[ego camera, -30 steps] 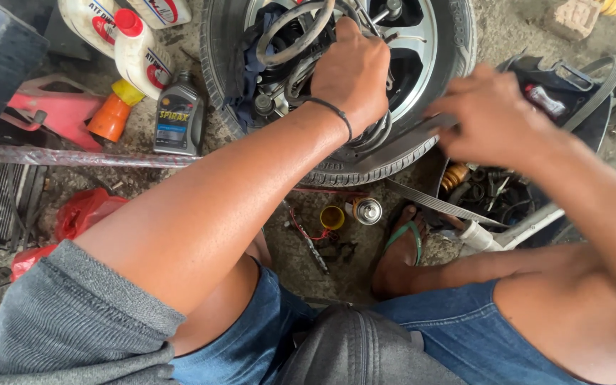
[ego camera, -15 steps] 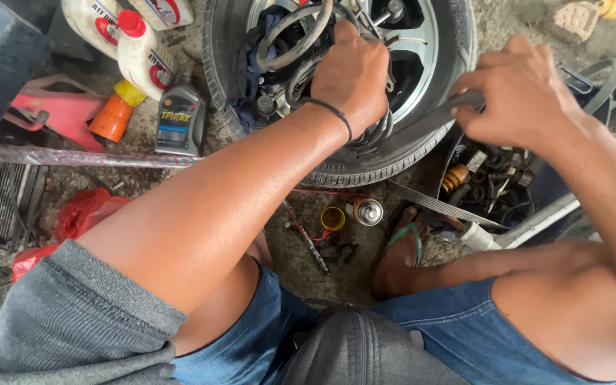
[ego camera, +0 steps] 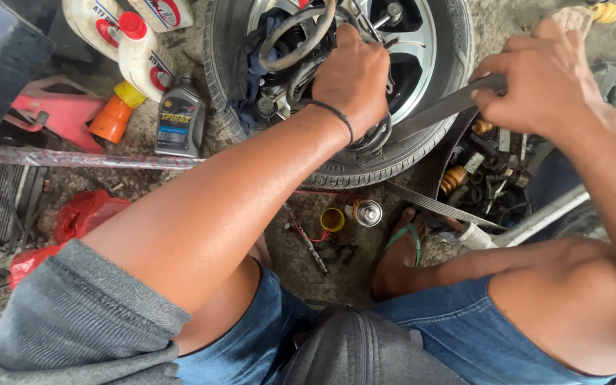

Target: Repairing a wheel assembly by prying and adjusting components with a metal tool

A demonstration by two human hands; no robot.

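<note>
1. Gritty workshop ground fills the frame.
2. Left hand is closed over cables on the wheel, top centre.
3. Right hand, upper right, grips a flat metal bar tightly.
4. Grey oil bottle stands upper left.

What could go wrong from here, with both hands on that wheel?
The right hand pulls a flat metal bar wedged at the tyre; if it slips, it may spring toward the bare knee. The left hand grips inside the wheel among cables, where fingers might get pinched. The sandalled foot sits just under the tyre, beside a small can, so a shifting wheel might land on it.
</note>
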